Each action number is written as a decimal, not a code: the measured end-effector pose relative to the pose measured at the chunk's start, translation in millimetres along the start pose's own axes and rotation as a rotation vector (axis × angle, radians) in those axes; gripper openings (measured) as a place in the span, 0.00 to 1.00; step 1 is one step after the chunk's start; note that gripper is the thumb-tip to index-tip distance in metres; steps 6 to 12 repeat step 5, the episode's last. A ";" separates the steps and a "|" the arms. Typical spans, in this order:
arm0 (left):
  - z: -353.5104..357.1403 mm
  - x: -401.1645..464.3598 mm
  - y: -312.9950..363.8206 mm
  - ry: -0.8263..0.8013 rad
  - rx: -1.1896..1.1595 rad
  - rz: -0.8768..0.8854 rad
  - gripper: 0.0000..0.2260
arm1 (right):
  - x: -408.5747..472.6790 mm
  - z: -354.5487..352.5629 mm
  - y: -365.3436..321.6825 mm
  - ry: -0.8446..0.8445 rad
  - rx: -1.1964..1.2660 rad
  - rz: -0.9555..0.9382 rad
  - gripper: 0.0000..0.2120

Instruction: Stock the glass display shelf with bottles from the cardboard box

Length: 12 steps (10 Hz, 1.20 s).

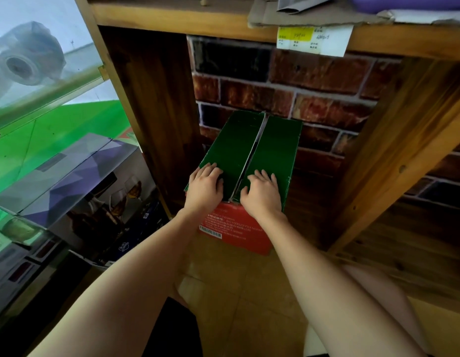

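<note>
A cardboard box (272, 140) with a green top and a red front stands on the tiled floor in a wooden alcove, its two top flaps shut with a seam down the middle. My left hand (205, 185) lies flat on the left flap near its front edge. My right hand (262, 189) lies on the right flap beside the seam, fingers spread. No bottles show; the box's inside is hidden. The glass display shelf (51, 88) is at the left, seen through its pane.
A brick-pattern wall (321, 81) backs the alcove. Wooden uprights (156, 112) flank the box, and a wooden shelf with a price label (313, 39) runs overhead. Boxed glassware (76, 176) sits behind the glass at left. Tiled floor (249, 292) lies before the box.
</note>
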<state>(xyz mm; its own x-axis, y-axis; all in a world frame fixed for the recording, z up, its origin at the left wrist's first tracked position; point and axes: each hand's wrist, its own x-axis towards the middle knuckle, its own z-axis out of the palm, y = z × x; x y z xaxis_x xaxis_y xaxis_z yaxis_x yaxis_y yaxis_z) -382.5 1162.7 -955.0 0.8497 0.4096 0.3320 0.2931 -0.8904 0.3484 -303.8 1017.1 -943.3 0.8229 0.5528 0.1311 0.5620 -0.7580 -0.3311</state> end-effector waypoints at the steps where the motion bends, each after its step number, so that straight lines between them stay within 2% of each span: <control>1: -8.9 -1.2 -6.2 -0.079 -0.077 0.005 0.16 | 1.0 -4.2 6.0 -0.047 0.058 -0.035 0.21; 2: -11.8 -5.0 -1.6 -0.112 0.131 0.030 0.16 | 0.0 -4.4 10.0 -0.078 0.006 -0.075 0.21; 3: -23.0 -2.5 12.0 -0.213 0.221 -0.041 0.18 | 6.8 -14.1 10.6 -0.173 -0.012 -0.071 0.23; 4: -45.5 -1.1 21.7 -0.335 0.162 -0.030 0.20 | 4.3 -34.9 -2.6 -0.283 0.070 -0.060 0.26; 5: -82.2 -4.6 29.1 -0.435 0.198 -0.022 0.22 | -0.4 -64.8 -20.6 -0.414 0.118 -0.015 0.28; 12: -82.2 -4.6 29.1 -0.435 0.198 -0.022 0.22 | -0.4 -64.8 -20.6 -0.414 0.118 -0.015 0.28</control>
